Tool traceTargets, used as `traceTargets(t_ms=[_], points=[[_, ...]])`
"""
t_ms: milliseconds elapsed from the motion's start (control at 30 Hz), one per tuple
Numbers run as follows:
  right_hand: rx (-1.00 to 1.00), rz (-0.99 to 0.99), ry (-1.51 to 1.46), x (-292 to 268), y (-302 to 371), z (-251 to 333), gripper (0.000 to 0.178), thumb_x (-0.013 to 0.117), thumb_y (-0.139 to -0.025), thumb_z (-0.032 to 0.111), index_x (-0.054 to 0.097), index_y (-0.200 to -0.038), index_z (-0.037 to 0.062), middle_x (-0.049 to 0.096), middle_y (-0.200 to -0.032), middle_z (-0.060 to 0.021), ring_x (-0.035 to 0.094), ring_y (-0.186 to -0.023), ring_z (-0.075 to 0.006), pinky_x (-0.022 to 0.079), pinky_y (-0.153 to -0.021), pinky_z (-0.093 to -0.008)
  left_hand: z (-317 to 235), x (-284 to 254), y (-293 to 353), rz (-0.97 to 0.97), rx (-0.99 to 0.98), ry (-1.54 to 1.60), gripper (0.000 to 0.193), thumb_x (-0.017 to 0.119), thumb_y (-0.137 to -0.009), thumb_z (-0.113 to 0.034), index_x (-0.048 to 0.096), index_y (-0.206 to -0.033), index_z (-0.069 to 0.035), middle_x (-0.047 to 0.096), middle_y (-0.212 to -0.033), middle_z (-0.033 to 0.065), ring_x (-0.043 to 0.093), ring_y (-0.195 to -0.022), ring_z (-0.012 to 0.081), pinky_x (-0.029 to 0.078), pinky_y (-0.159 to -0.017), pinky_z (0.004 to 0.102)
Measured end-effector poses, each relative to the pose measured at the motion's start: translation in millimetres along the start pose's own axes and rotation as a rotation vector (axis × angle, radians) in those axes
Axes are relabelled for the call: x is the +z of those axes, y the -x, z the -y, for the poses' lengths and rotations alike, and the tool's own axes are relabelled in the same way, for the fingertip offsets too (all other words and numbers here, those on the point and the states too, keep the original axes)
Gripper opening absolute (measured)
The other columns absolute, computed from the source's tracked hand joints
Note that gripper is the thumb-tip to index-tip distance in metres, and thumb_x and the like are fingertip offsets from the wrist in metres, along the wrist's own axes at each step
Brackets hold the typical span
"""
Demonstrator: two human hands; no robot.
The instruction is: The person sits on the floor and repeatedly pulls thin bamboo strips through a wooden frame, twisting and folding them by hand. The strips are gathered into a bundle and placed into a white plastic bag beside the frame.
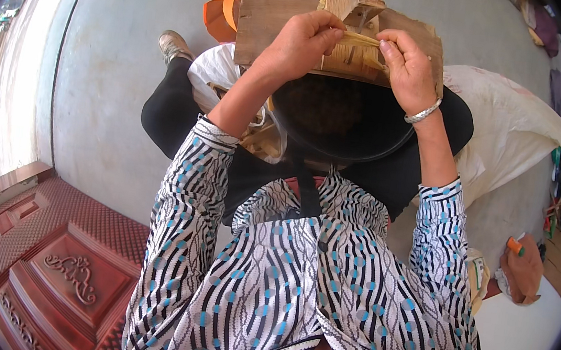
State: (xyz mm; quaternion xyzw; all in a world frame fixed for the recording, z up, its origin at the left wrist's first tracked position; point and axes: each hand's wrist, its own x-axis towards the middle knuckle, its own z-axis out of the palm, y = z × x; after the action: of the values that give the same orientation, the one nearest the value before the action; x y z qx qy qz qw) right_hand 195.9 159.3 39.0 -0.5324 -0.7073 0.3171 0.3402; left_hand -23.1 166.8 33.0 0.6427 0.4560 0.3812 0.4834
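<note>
A thin yellowish fibrous strip (360,39) stretches between my two hands above a wooden board (263,21). My left hand (306,43) pinches its left end, fingers closed. The other end sits between the thumb and fingers of my right hand (407,68), with a braided silver bracelet (424,112) at that wrist. Paler wood pieces and a small upright block (369,4) are fixed to the middle of the board, just beyond the strip. Below the hands, a black basin (367,147) rests between my legs, with brownish contents too dark to make out.
A white sack (487,122) lies right of my legs, and a white bag (213,70) with pale strips near it is on the left. Something orange (221,19) shows behind the board. A carved red-brown panel (83,270) stands at lower left; clutter lines the right edge.
</note>
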Motion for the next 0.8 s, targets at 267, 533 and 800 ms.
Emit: traceTargets(t_ms=[267,533,800], points=[[0.041,-0.021,-0.051,16.0,7.0,-16.6,0.012,0.061,-0.089,0.012,0.064,-0.096,0.0023,0.062,-0.079,-0.0054,0.057,-0.074,-0.0156,0.047,-0.069,-0.0275,31.8,-0.2,-8.9,-0.183,0.039,-0.304,0.020,0.062,-0.089,-0.019,0.065,-0.094,-0.001,0.063,-0.072,0.0103,0.058,-0.066,0.0186,0.048,-0.066,0.0328],[-0.435,-0.224,0.317,16.7,46.5,36.0,0.016,0.068,-0.081,0.013,0.066,-0.095,0.0065,0.064,-0.101,-0.0089,0.059,-0.096,-0.0286,0.046,-0.086,-0.0372,-4.3,23.9,41.6,-0.053,-0.176,0.202,0.020,0.057,-0.093,-0.017,0.063,-0.091,0.001,0.060,-0.071,0.0032,0.054,-0.064,0.0108,0.044,-0.058,0.0246],[-0.460,-0.274,0.412,24.4,34.4,34.9,0.013,0.067,-0.086,0.023,0.065,-0.079,0.0117,0.060,-0.059,-0.0043,0.057,-0.053,-0.0246,0.042,-0.057,-0.0344,-24.3,50.3,72.3,0.190,-0.382,0.528,0.029,0.051,-0.099,-0.029,0.062,-0.091,-0.003,0.053,-0.061,0.0016,0.046,-0.052,0.0090,0.034,-0.046,0.0217]])
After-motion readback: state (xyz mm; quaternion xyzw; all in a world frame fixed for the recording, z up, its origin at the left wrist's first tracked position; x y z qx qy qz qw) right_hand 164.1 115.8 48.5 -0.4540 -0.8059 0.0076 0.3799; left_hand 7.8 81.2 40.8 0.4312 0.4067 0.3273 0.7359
